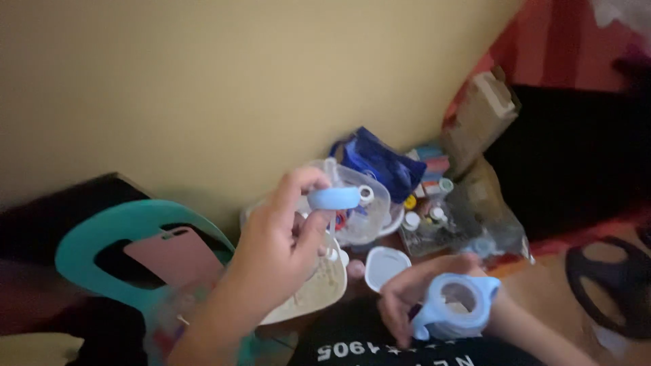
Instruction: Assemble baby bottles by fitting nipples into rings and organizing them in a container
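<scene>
Low in the centre of the head view, left hand (281, 237) is raised, thumb and fingers pinched together on a small light-blue ring piece (333, 198); piece sticks out to the right of the fingertips, held roughly level. Grip is tight on it, no gap visible.

Right hand (413, 298) sits lower and to the right, fingers wrapped round a light-blue wide-mouthed cup part (456, 305) with its round opening facing up at the camera. Closed round the side wall; how far the fingers reach behind, can't tell, blurred.

The two blue parts are well apart, ring piece up-left of the cup part.

Just behind the left hand's pinch: clear plastic container (352, 203), nearly touching the ring piece in this view. Under that hand, a beige plate (319, 288). Between the hands, a small white lid (385, 266) lying flat. Beyond, against the yellow wall (224, 81): blue bag (380, 166), small bottles (427, 213), crumpled clear bag (488, 224), brown cardboard (478, 118).

Left of the left arm: teal plastic chair (102, 244). Open room is mostly right of the right hand, over the floor toward a dark ring-shaped object (607, 285).
</scene>
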